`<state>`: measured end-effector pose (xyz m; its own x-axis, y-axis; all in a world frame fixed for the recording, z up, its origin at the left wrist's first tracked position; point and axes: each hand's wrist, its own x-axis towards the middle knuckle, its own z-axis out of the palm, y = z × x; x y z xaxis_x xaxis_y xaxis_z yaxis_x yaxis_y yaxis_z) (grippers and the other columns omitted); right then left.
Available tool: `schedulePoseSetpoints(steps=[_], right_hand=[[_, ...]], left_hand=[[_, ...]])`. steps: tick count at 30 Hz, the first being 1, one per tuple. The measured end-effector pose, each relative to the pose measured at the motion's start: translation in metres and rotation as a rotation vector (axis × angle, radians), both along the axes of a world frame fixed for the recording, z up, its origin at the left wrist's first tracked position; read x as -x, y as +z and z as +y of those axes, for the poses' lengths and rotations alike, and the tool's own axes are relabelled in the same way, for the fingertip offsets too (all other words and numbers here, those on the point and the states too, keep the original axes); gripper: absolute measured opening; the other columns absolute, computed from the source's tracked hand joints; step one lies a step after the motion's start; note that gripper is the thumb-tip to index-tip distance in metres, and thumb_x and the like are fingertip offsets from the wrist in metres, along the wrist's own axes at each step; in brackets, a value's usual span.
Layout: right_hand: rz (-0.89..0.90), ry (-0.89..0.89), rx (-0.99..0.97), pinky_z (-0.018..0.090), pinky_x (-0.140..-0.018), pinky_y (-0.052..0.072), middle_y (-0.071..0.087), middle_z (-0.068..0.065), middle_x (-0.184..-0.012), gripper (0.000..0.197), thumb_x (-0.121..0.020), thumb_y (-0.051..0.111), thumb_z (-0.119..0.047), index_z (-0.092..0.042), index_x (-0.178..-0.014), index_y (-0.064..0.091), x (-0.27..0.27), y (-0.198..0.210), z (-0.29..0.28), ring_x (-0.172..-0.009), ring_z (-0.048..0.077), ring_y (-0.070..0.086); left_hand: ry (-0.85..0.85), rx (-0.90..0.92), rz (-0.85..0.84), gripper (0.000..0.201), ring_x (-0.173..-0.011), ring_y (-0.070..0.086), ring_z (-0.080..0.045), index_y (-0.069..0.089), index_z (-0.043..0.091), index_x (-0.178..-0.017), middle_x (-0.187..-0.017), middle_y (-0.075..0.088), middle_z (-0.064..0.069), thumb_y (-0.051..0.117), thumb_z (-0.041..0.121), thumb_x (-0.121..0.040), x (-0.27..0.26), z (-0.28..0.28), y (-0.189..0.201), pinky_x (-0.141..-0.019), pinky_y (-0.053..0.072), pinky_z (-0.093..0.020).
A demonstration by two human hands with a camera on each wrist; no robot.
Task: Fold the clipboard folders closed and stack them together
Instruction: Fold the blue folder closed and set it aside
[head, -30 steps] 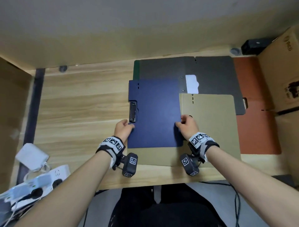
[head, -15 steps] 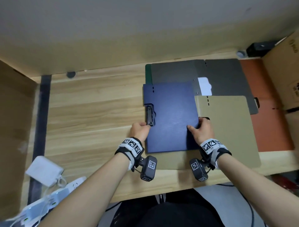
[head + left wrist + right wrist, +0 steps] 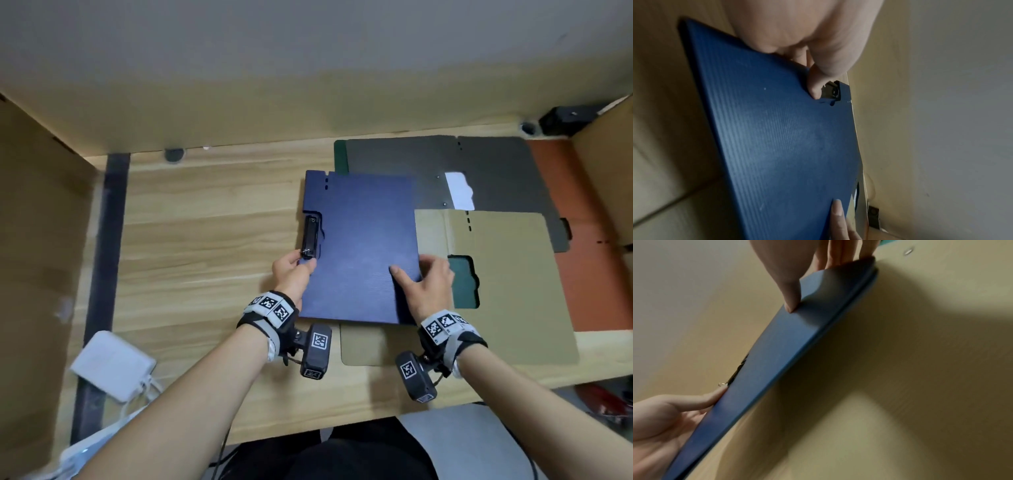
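Note:
The closed blue clipboard folder (image 3: 363, 246) lies partly over the open tan folder (image 3: 513, 274), black clip (image 3: 311, 238) on its left edge. My left hand (image 3: 303, 262) pinches that edge just below the clip, thumb (image 3: 816, 84) on the cover. My right hand (image 3: 418, 274) grips the right edge, thumb (image 3: 789, 288) on top and fingers underneath. In the right wrist view the blue folder (image 3: 787, 345) sits tilted above the tan surface. An open grey folder (image 3: 479, 164) lies behind, over a green one (image 3: 339, 157). A red-brown folder (image 3: 589, 274) lies at the right.
Cardboard walls stand at the left (image 3: 41, 274) and at the right (image 3: 606, 154). A white power adapter (image 3: 113, 370) with a cable sits at the front left. A black device (image 3: 568, 118) rests at the back right. Bare wooden table (image 3: 205, 240) stretches to the left of the folders.
The blue folder has shifted left relative to the tan folder, uncovering the tan folder's cutout. My right thumb now lies further onto the blue cover. Both hands keep their hold.

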<state>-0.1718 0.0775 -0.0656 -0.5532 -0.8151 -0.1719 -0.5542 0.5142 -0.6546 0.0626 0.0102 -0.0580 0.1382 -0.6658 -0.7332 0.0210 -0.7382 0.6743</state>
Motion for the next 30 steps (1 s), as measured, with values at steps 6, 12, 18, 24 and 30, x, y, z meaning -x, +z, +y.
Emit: schedulePoseSetpoints(steps=[6,12,18,24,30], right_hand=[[-0.175,0.130,0.012,0.038,-0.104,0.041,0.051,0.010,-0.125,0.056,-0.082,0.073,-0.029,-0.010,-0.129,0.049,-0.065,-0.006,-0.037,-0.119,0.026,0.052],[-0.112,0.343,-0.058,0.032,-0.097,0.041,0.052,0.010,-0.122,0.054,-0.081,0.071,-0.031,-0.013,-0.128,0.051,-0.119,-0.016,-0.077,-0.115,0.026,0.051],[-0.002,0.461,-0.134,0.034,-0.100,0.043,0.047,0.005,-0.116,0.056,-0.079,0.072,-0.044,-0.016,-0.124,0.054,-0.143,-0.025,-0.097,-0.111,0.024,0.048],[0.064,0.512,-0.136,0.032,-0.097,0.037,0.049,0.007,-0.114,0.044,-0.084,0.067,-0.041,-0.015,-0.119,0.058,-0.144,-0.025,-0.097,-0.113,0.026,0.040],[-0.111,0.443,-0.038,0.036,-0.107,0.037,0.050,0.009,-0.124,0.051,-0.092,0.060,-0.026,-0.011,-0.139,0.050,-0.115,-0.009,-0.089,-0.121,0.025,0.042]], left_hand=[[0.127,0.048,-0.074,0.052,-0.133,0.049,-0.020,0.050,0.008,-0.142,-0.144,0.054,-0.006,0.063,0.004,-0.092,-0.058,-0.012,0.001,-0.101,0.034,-0.024],[0.213,0.140,-0.166,0.044,-0.111,0.050,-0.009,0.053,0.003,-0.137,-0.132,0.060,-0.005,0.060,0.002,-0.093,-0.113,-0.021,0.001,-0.095,0.036,-0.020],[0.289,0.132,-0.356,0.048,-0.117,0.061,-0.018,0.061,0.012,-0.132,-0.132,0.063,-0.005,0.067,0.003,-0.085,-0.147,-0.022,-0.007,-0.092,0.046,-0.024],[0.188,0.134,-0.541,0.051,-0.113,0.062,-0.022,0.063,0.026,-0.125,-0.128,0.063,0.002,0.062,0.027,-0.074,-0.142,-0.020,-0.011,-0.098,0.051,-0.042],[0.273,0.271,-0.503,0.046,-0.124,0.051,-0.024,0.058,0.008,-0.130,-0.139,0.045,-0.006,0.057,-0.003,-0.086,-0.113,-0.023,0.004,-0.097,0.043,-0.024]])
